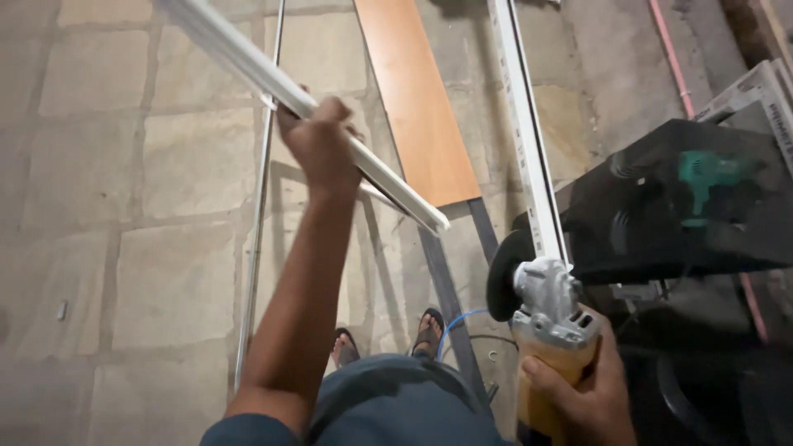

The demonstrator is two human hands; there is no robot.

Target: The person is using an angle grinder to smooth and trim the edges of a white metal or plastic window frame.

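Left hand (320, 142): fist wrapped around white aluminium profile (273, 81), raised clear of floor, near end free.
Right hand (578, 384): gripping yellow angle grinder (541, 318), disc (504, 272) turned away from body, near right.

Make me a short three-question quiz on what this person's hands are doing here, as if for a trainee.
1. True or false: the left hand grips a long white profile strip lifted off the floor.
2. What does the right hand hold? A) a hammer B) a yellow angle grinder C) a paint brush
3. Fill in: the orange board lies flat on the stone ____.

Key:
1. True. The strip slants up to the left, its cut end hanging in the air.
2. B. The hand wraps the yellow body; the dark disc sits at the front.
3. Floor.
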